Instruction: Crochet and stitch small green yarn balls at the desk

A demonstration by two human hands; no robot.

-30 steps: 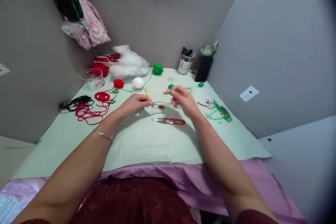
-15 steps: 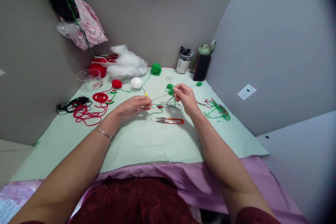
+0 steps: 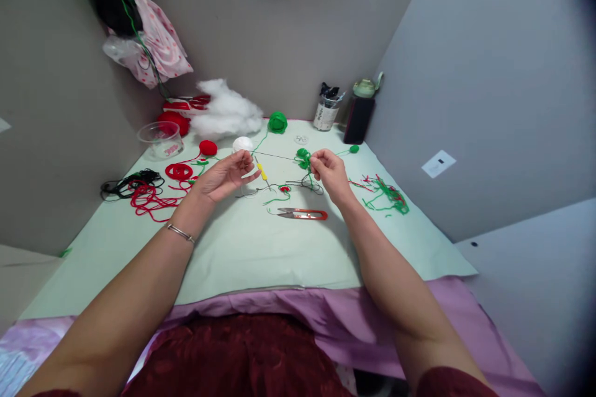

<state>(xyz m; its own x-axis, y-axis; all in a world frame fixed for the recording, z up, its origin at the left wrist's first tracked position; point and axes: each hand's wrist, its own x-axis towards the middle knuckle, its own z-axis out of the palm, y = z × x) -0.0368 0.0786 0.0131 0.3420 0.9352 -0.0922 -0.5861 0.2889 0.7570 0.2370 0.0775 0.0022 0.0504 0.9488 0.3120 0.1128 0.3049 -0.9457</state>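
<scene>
- Far left on the desk [image 3: 242,260] lies a tangle of black yarn [image 3: 128,183], with loose red yarn [image 3: 151,201] just beside it and a clear plastic cup [image 3: 161,138] behind.
- A small red ball [image 3: 208,147] and a white ball [image 3: 243,144] sit further in, near the white stuffing [image 3: 226,115] at the wall.
- My left hand [image 3: 223,175] is raised palm-up, fingers half curled, with thumb and forefinger pinched on one end of a thin dark thread [image 3: 279,157].
- The yellow-handled crochet hook [image 3: 263,172] lies on the desk just beside that hand.
- The thread runs taut across to my right hand [image 3: 329,172], which pinches its other end close to a small green crochet piece [image 3: 303,157].
- Red snips [image 3: 302,214] lie below, between my hands.
- Green yarn scraps [image 3: 388,196] lie on the right.
</scene>
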